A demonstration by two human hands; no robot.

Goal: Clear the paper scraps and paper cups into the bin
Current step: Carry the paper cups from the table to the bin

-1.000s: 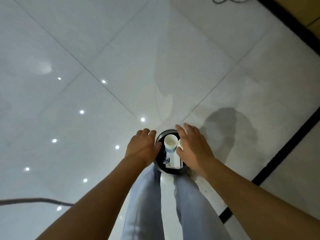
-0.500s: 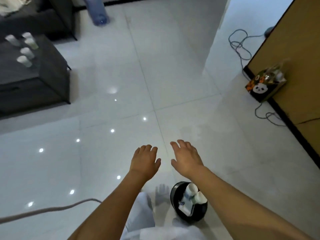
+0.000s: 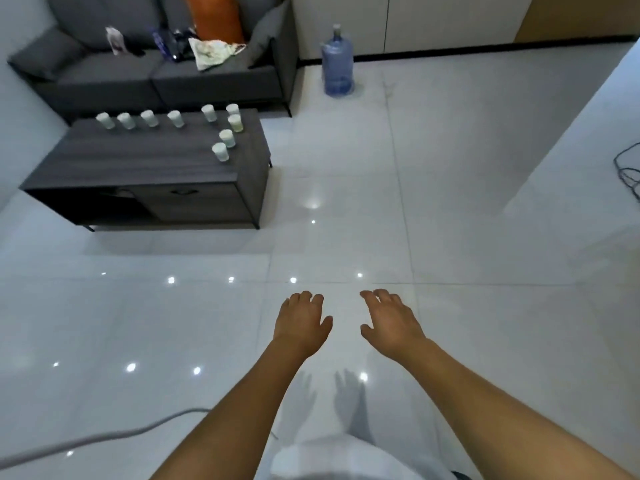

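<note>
Head view | left hand (image 3: 300, 323) relaxed, empty | right hand (image 3: 391, 323) relaxed, empty | paper cups (image 3: 220, 152) on coffee table (image 3: 145, 164)

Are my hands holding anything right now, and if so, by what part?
Nothing is held. The left hand and right hand are both open and empty above the floor.

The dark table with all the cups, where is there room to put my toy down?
The near and left parts of the dark table top are bare, from the front edge up to the row of paper cups. It is crowded along the far edge and down the right side, where more cups stand.
</note>
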